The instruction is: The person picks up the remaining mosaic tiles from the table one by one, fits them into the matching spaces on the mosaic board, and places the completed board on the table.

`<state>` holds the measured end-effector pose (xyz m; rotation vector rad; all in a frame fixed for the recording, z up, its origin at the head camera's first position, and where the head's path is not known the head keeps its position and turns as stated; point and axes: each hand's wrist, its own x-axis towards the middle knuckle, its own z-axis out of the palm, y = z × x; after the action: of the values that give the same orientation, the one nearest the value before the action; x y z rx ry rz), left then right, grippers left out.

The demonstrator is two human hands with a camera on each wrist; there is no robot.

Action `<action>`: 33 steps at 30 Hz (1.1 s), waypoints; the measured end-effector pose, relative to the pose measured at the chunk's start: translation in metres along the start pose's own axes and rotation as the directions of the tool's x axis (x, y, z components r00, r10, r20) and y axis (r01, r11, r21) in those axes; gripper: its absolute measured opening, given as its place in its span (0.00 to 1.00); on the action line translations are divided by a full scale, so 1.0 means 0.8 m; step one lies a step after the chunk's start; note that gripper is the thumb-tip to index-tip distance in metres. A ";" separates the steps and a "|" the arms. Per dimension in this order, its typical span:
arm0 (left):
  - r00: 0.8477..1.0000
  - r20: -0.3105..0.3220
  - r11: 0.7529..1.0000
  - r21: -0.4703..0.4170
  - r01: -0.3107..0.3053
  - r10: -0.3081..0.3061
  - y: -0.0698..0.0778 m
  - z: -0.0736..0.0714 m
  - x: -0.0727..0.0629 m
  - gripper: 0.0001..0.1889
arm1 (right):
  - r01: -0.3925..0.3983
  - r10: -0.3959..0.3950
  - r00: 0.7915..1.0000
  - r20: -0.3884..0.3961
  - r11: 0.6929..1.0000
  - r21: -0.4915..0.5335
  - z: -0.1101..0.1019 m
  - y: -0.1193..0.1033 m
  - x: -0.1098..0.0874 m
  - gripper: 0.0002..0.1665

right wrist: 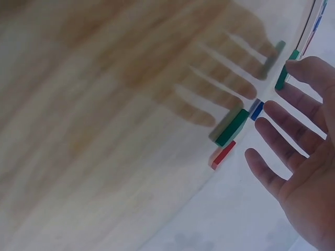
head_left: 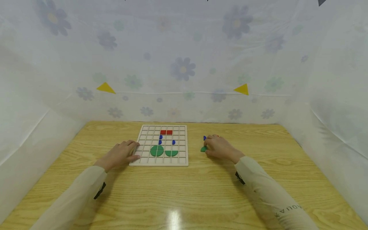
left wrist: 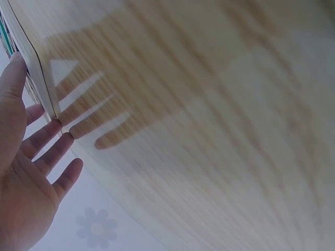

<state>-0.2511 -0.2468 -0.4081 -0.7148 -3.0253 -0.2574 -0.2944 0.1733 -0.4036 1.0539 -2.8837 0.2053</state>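
Observation:
A square board (head_left: 143, 161) with a grid lies left of centre on the table. It bears two red squares (head_left: 166, 132), several blue half discs (head_left: 173, 142), a green disc (head_left: 157, 150) and a green half disc (head_left: 171, 153). My left hand (head_left: 120, 154) rests its thumb and fairly straight fingers along the board's left edge. To the right of the board, my right hand (head_left: 220, 149) pinches a green curved-edged piece (right wrist: 287, 70) between thumb and index finger. Its other fingers stretch beside a blue piece (right wrist: 257, 111), another green piece (right wrist: 232, 128) and a red piece (right wrist: 224, 155).
The wood-grain table (head_left: 172, 191) meets a white flowered cloth (head_left: 184, 105) at its back edge, with cloth at both sides. Two yellow triangles (head_left: 106, 88) show on the back cloth. Black straps (head_left: 99, 190) hang under the wrists.

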 end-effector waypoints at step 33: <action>1.000 0.005 1.000 0.025 -0.005 0.005 0.001 -0.001 -0.001 0.31 | 0.068 -0.069 0.997 0.042 0.997 0.020 -0.005 -0.074 0.075 0.13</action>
<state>-0.2500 -0.2463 -0.4072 -0.7222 -3.0255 -0.2169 -0.3019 0.0911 -0.3869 1.1718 -2.8826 0.2093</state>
